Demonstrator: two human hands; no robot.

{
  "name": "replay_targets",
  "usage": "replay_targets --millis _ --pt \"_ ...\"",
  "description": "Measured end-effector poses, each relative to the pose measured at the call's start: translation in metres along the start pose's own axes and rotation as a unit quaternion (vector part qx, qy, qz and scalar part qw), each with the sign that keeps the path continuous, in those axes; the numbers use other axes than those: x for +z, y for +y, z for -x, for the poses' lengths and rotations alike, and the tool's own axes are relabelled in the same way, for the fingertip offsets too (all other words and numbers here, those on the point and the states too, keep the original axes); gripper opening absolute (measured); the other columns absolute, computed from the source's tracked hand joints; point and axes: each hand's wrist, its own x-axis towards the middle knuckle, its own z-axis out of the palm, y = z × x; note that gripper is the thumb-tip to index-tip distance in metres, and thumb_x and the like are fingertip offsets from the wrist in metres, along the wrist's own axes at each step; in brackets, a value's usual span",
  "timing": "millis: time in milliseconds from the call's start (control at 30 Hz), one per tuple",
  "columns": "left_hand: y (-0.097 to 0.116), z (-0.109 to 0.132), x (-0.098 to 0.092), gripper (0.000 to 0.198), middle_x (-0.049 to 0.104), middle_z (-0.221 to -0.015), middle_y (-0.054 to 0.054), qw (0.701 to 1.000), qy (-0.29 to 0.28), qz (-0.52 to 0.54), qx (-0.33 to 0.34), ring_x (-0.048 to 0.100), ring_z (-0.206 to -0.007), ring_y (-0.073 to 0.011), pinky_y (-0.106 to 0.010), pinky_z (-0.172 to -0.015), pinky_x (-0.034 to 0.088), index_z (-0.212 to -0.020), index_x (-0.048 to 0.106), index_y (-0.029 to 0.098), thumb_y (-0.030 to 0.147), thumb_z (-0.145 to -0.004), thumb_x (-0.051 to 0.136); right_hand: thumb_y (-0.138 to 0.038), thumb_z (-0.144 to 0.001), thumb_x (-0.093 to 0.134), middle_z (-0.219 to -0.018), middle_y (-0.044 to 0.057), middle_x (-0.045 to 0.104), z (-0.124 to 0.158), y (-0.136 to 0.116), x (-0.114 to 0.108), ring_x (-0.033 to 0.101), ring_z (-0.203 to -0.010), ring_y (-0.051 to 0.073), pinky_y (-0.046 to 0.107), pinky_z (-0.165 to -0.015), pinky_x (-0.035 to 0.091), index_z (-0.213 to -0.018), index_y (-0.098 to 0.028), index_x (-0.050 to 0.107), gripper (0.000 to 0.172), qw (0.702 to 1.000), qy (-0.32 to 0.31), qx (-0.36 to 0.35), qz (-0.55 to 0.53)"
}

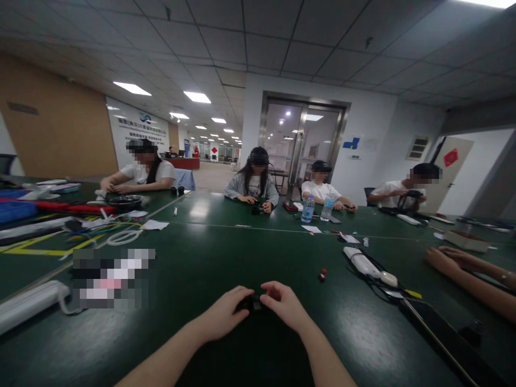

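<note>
Low in the middle of the head view, a small dark object (255, 304) sits on the green table (201, 258); its kind is too dim to make out. My left hand (228, 313) closes on it from the left, thumb and fingers at its side. From the right, my right hand (284, 305) curves in with bent fingers and thumb against the same object. Both hands rest near the tabletop. A tiny red and white item (322, 275) lies to the right of my right hand, apart from it.
At right lie a white power strip (360, 262), cables and a dark flat panel (447, 333), near another person's arms (475, 274). Two water bottles (307, 208) stand farther back. Cables (124, 236) and a white device (34, 306) lie left. Several people sit around the table.
</note>
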Motion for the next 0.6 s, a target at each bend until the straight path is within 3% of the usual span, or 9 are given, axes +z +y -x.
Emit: replay_targets --millis 133,367,467,600 --pt "0.005 0.002 0.004 0.038 0.052 -0.115 -0.002 1.0 -0.004 0.021 0.009 0.048 -0.105 -0.0165 -0.03 -0.093 0.036 -0.114 0.05 0.025 0.025 -0.076 0.048 -0.032 -0.059 0.068 -0.088 0.0 0.053 0.006 -0.01 0.002 0.048 -0.073 0.014 0.027 -0.066 0.04 -0.09 -0.024 0.062 0.033 0.995 -0.037 -0.03 0.085" --pt "0.001 0.002 0.0 0.038 0.05 -0.118 -0.002 1.0 -0.014 0.02 -0.009 0.047 -0.105 -0.0169 -0.031 -0.093 0.036 -0.115 0.05 0.025 0.027 -0.076 0.047 -0.026 -0.062 0.064 -0.09 0.0 0.052 0.009 -0.015 0.008 0.05 -0.077 0.014 0.027 -0.068 0.04 -0.083 -0.024 0.062 0.021 0.995 -0.031 -0.051 0.076" --pt "0.002 0.002 -0.001 0.039 0.049 -0.119 -0.001 1.0 -0.021 0.02 -0.012 0.048 -0.106 -0.0168 -0.031 -0.094 0.036 -0.115 0.05 0.026 0.027 -0.076 0.048 -0.03 -0.068 0.059 -0.087 0.001 0.054 0.003 -0.01 0.001 0.05 -0.076 0.015 0.028 -0.067 0.04 -0.086 -0.022 0.059 0.019 0.997 0.053 -0.06 -0.02" --pt "0.001 0.003 -0.002 0.042 0.047 -0.124 -0.002 0.999 -0.02 0.017 -0.027 0.045 -0.11 -0.017 -0.033 -0.097 0.034 -0.119 0.046 0.026 0.028 -0.077 0.048 -0.035 -0.071 0.055 -0.087 0.003 0.055 -0.006 0.003 -0.017 0.051 -0.074 0.015 0.026 -0.059 0.04 -0.089 -0.021 0.053 0.023 0.955 0.219 0.006 -0.198"
